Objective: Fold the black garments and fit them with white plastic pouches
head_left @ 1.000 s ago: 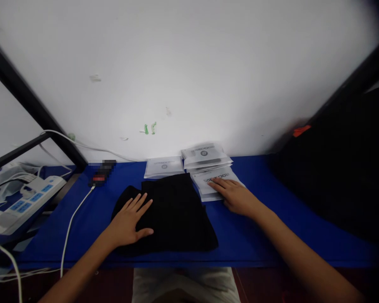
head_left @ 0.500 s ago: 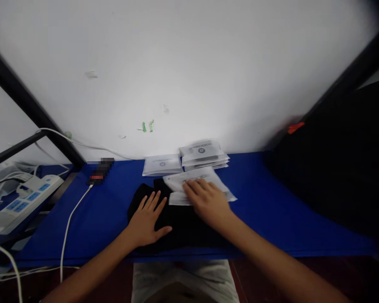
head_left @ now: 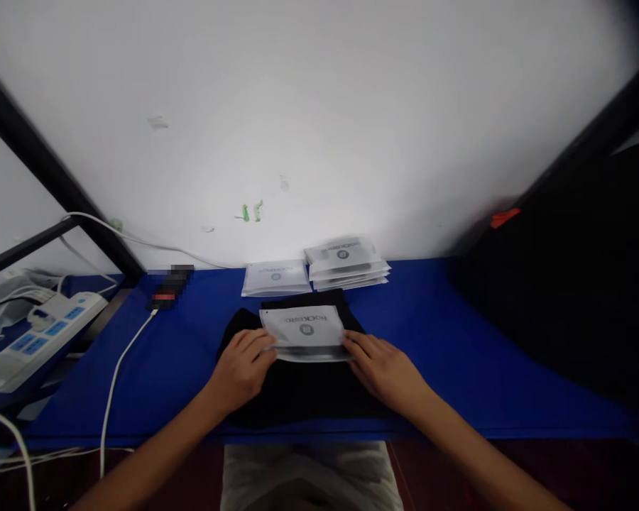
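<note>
A frosted zip bag (head_left: 306,328) with dark printed lettering and a round logo is held between my two hands. My left hand (head_left: 245,363) grips its left edge with thumb and fingers closed. At the right edge, my right hand (head_left: 386,367) pinches the bag in the same way. Under the bag and both hands lies a folded black cloth item (head_left: 314,394); its exact kind I cannot tell. Just behind are a single matching bag (head_left: 275,278) and a stack of several more bags (head_left: 347,261).
A blue table (head_left: 437,355) runs along the white wall. On the left are a power strip (head_left: 42,341), a white cable (head_left: 118,369) and a dark, partly blurred device (head_left: 170,287). A large black mass (head_left: 569,284) with an orange tag (head_left: 505,218) fills the right side.
My right hand has drawn the bag left and nearer, over the black cloth. My left hand has gone from lying flat on the cloth to gripping the bag's left edge.
</note>
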Demonstrator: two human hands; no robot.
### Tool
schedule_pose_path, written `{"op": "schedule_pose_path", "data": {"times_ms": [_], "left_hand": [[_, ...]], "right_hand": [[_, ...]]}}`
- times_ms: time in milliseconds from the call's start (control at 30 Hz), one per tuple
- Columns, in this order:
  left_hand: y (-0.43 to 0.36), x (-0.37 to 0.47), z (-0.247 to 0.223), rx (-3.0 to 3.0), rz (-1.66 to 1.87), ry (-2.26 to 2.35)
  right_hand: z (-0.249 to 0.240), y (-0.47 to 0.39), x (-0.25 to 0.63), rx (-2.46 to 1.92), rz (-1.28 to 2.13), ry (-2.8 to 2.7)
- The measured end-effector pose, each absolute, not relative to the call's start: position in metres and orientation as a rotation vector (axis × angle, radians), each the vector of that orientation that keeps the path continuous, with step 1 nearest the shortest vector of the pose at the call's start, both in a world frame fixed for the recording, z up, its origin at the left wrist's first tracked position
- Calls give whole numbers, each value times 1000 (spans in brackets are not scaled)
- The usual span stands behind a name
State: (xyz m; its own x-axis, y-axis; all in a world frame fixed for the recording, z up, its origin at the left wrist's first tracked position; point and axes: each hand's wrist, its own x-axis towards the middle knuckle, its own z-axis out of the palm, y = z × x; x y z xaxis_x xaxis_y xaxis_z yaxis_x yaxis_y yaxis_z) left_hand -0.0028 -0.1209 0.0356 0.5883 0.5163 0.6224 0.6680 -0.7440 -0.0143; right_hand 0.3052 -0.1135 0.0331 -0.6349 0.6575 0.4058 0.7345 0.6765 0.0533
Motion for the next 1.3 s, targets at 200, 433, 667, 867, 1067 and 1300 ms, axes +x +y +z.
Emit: {"op": "schedule_pose_path", "data": {"times_ms": [200,433,667,867,1067,1300], "left_hand": [[-111,20,65,-2458,-1002,-1076],[-112,68,67,-2532,-1140,-873],[-112,54,65,-2518,-1158,-824],[-115,-5,60,-2418,-1050,-1077],[-125,-34,58,-2604,-956,-1164],[-116,5,54,-2872,-696,-1271]], "right_hand": [[43,-111,295,-930,-186,-2160],[59,-112,262,-689,146,-1990],[57,-112,265,-649,83,-2222],[49,-98,293,-765,144,-2080],[42,-93,314,-796,219,-2237],[51,-106,301,-715,48,-2505]]}}
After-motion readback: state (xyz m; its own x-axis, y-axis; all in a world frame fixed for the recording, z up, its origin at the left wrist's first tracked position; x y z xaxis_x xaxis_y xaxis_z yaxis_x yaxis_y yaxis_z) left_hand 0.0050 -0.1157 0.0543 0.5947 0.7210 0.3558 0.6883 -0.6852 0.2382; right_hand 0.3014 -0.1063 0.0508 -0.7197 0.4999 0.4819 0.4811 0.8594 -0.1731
